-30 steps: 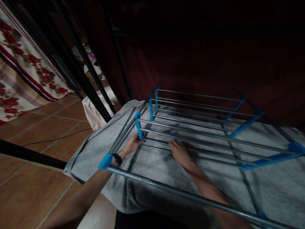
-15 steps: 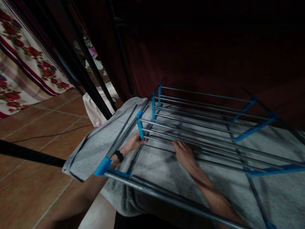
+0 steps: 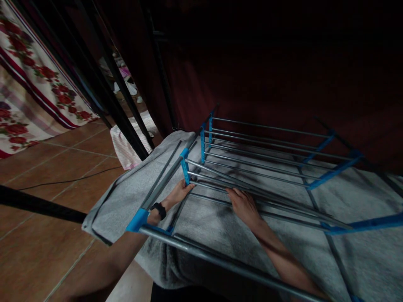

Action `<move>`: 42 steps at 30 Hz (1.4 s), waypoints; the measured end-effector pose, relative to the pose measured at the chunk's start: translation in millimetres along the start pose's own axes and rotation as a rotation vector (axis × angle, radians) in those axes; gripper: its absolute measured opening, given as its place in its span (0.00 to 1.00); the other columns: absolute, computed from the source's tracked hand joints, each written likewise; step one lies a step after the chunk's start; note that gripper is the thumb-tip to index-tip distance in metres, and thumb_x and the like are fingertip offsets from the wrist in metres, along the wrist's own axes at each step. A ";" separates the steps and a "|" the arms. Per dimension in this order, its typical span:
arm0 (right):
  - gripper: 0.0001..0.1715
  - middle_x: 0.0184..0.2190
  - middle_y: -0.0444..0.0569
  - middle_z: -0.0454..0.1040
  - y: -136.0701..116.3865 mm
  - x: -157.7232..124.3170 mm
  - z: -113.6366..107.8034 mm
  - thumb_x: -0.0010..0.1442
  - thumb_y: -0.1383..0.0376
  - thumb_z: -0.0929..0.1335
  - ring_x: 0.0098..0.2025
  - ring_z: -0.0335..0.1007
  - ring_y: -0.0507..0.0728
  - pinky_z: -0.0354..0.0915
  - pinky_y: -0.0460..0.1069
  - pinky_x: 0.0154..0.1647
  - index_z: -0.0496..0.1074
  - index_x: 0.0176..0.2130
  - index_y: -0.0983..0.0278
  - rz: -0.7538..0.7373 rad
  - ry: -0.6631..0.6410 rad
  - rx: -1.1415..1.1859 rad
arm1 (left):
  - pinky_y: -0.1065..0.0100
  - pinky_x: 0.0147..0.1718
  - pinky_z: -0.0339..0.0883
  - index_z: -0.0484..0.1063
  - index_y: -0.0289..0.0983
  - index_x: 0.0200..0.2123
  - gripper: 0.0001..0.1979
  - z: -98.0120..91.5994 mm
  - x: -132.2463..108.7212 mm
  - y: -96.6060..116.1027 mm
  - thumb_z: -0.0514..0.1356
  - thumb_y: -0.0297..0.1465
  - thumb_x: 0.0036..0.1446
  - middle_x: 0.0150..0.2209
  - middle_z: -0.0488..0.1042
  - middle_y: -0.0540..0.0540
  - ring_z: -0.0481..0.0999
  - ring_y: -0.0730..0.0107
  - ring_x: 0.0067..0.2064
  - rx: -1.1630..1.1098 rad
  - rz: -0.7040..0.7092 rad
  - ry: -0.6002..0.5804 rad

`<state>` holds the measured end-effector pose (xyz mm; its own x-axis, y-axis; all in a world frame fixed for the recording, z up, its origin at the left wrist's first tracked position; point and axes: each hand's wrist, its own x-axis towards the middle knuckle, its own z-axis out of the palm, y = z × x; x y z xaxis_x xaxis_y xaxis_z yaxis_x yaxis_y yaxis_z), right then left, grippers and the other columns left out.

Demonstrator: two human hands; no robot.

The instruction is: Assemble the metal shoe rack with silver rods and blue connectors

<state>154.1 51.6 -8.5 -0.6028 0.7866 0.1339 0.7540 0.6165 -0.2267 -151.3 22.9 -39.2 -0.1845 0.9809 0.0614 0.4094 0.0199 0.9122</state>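
A metal rack [image 3: 270,142] of grey rods with blue plastic brackets lies over a grey blanket [image 3: 126,193]. My left hand [image 3: 180,193], with a dark band on its wrist, reaches under the near rail and closes round the foot of a blue bracket [image 3: 185,167] at the rack's left side. My right hand [image 3: 244,205] lies palm down on the lower rods near the middle, fingers curled over one grey rod [image 3: 283,201]. Both forearms pass beneath the nearest grey rail [image 3: 220,262].
Brown floor tiles [image 3: 47,167] spread to the left, crossed by a thin dark cable. A floral cloth [image 3: 25,96] hangs at far left. Black slanted bars [image 3: 119,109] and a pink-striped cloth [image 3: 126,147] stand behind the blanket. The background beyond is dark red and dim.
The view has shifted slightly. One grey rod under my right hand now slants lower at its right end. Both hands stay at the same spots on the rack.
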 end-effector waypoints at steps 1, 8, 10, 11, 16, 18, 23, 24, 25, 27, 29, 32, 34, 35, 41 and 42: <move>0.24 0.51 0.48 0.76 0.6 0.2 0.3 0.70 0.67 0.56 0.50 0.72 0.57 0.64 0.51 0.51 0.69 0.59 0.54 0.000 -0.004 0.005 | 0.59 0.40 0.69 0.68 0.40 0.30 0.17 0.0 -0.1 0.1 0.61 0.48 0.53 0.29 0.72 0.48 0.71 0.59 0.37 0.022 0.008 -0.021; 0.23 0.53 0.48 0.76 3.5 1.2 2.9 0.71 0.64 0.56 0.50 0.73 0.56 0.64 0.51 0.50 0.69 0.59 0.53 -0.005 0.012 0.013 | 0.62 0.41 0.68 0.68 0.38 0.33 0.19 1.1 1.5 -5.4 0.57 0.50 0.57 0.32 0.72 0.47 0.70 0.61 0.38 0.068 0.056 -0.031; 0.23 0.53 0.48 0.75 3.6 1.1 3.6 0.71 0.64 0.56 0.49 0.73 0.57 0.64 0.52 0.50 0.69 0.59 0.53 -0.014 0.026 0.007 | 0.62 0.40 0.67 0.68 0.38 0.32 0.19 1.7 1.5 -8.1 0.56 0.49 0.57 0.31 0.72 0.47 0.69 0.62 0.37 0.072 0.061 -0.033; 0.23 0.53 0.49 0.75 3.5 1.0 4.0 0.71 0.64 0.56 0.49 0.73 0.57 0.64 0.52 0.50 0.69 0.60 0.53 -0.019 0.031 0.002 | 0.63 0.39 0.67 0.68 0.38 0.32 0.19 1.9 1.3 -8.9 0.56 0.49 0.58 0.31 0.71 0.48 0.69 0.63 0.36 0.073 0.064 -0.034; 0.23 0.53 0.49 0.76 2.4 0.5 4.4 0.72 0.64 0.56 0.50 0.73 0.57 0.64 0.52 0.50 0.69 0.59 0.55 -0.026 0.022 -0.024 | 0.63 0.37 0.67 0.67 0.38 0.30 0.19 1.4 -1.1 -4.3 0.55 0.48 0.59 0.29 0.71 0.47 0.69 0.64 0.34 0.081 0.074 -0.044; 0.23 0.53 0.49 0.76 1.7 0.6 3.6 0.72 0.64 0.56 0.50 0.73 0.57 0.64 0.52 0.50 0.69 0.59 0.54 -0.022 0.019 -0.030 | 0.62 0.38 0.68 0.68 0.38 0.31 0.18 1.0 -2.0 -0.3 0.55 0.47 0.59 0.31 0.72 0.46 0.70 0.63 0.36 0.086 0.080 -0.039; 0.23 0.53 0.50 0.75 0.4 1.5 1.8 0.72 0.65 0.55 0.52 0.72 0.57 0.63 0.52 0.52 0.70 0.58 0.55 -0.028 0.015 -0.012 | 0.59 0.41 0.68 0.69 0.38 0.30 0.15 1.6 -4.1 6.7 0.55 0.44 0.59 0.31 0.72 0.46 0.71 0.58 0.37 0.088 0.090 -0.015; 0.23 0.53 0.50 0.75 0.3 1.7 1.7 0.72 0.65 0.55 0.52 0.72 0.57 0.62 0.52 0.52 0.70 0.58 0.55 -0.029 0.016 -0.007 | 0.58 0.41 0.68 0.69 0.39 0.30 0.14 1.7 -4.5 7.4 0.54 0.43 0.59 0.31 0.72 0.46 0.71 0.58 0.37 0.090 0.091 -0.012; 0.23 0.54 0.50 0.75 0.2 1.9 1.9 0.72 0.65 0.55 0.52 0.72 0.57 0.62 0.53 0.52 0.70 0.58 0.56 -0.028 0.018 -0.002 | 0.58 0.41 0.68 0.69 0.40 0.30 0.14 1.8 -4.9 7.9 0.54 0.43 0.59 0.31 0.72 0.46 0.71 0.57 0.37 0.095 0.090 -0.012; 0.23 0.54 0.50 0.75 0.2 2.5 2.4 0.72 0.64 0.55 0.52 0.72 0.57 0.62 0.53 0.53 0.70 0.58 0.56 -0.022 0.018 0.012 | 0.58 0.41 0.68 0.69 0.41 0.30 0.14 1.6 -5.1 7.8 0.54 0.44 0.59 0.31 0.73 0.46 0.71 0.57 0.38 0.122 0.085 -0.019; 0.22 0.54 0.49 0.75 0.4 3.6 2.8 0.72 0.63 0.55 0.53 0.71 0.58 0.62 0.54 0.53 0.70 0.58 0.56 -0.016 0.010 0.030 | 0.58 0.41 0.68 0.69 0.41 0.30 0.14 1.3 -4.5 6.4 0.52 0.44 0.60 0.32 0.73 0.46 0.71 0.57 0.39 0.162 0.082 -0.028; 0.22 0.55 0.49 0.74 1.3 6.2 2.2 0.72 0.64 0.56 0.54 0.71 0.58 0.62 0.54 0.54 0.70 0.57 0.57 -0.025 -0.004 0.059 | 0.58 0.41 0.67 0.66 0.40 0.30 0.15 1.3 -3.2 3.5 0.51 0.44 0.60 0.30 0.72 0.46 0.70 0.58 0.38 0.201 0.086 -0.028; 0.22 0.55 0.49 0.74 1.9 7.9 1.3 0.72 0.64 0.56 0.54 0.70 0.57 0.61 0.54 0.54 0.70 0.57 0.57 -0.031 -0.008 0.072 | 0.58 0.41 0.67 0.66 0.39 0.31 0.15 1.7 -3.2 2.8 0.51 0.43 0.60 0.31 0.72 0.46 0.70 0.59 0.38 0.203 0.091 -0.029; 0.22 0.54 0.49 0.75 2.2 8.7 1.0 0.71 0.65 0.56 0.54 0.71 0.57 0.62 0.53 0.54 0.70 0.57 0.57 -0.036 -0.011 0.078 | 0.58 0.41 0.67 0.66 0.39 0.32 0.15 1.8 -3.7 3.4 0.51 0.44 0.61 0.32 0.72 0.46 0.70 0.60 0.38 0.201 0.094 -0.034; 0.23 0.52 0.51 0.76 1.7 7.6 3.6 0.70 0.67 0.57 0.53 0.71 0.58 0.64 0.54 0.54 0.71 0.57 0.58 -0.055 0.032 0.069 | 0.59 0.46 0.66 0.68 0.38 0.32 0.16 -1.0 -8.0 17.4 0.52 0.44 0.61 0.30 0.72 0.48 0.71 0.59 0.43 0.173 0.127 -0.103; 0.24 0.54 0.52 0.75 1.6 6.0 4.2 0.69 0.68 0.57 0.54 0.71 0.58 0.64 0.55 0.56 0.70 0.59 0.59 -0.072 0.050 0.071 | 0.59 0.46 0.66 0.69 0.38 0.33 0.15 -2.0 -8.5 20.3 0.53 0.44 0.60 0.30 0.72 0.48 0.71 0.59 0.43 0.159 0.133 -0.133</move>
<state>150.5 57.2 -12.1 -0.6395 0.7424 0.1998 0.6880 0.6686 -0.2823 -143.2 14.6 -20.5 -0.0046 0.9935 0.1137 0.5595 -0.0917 0.8237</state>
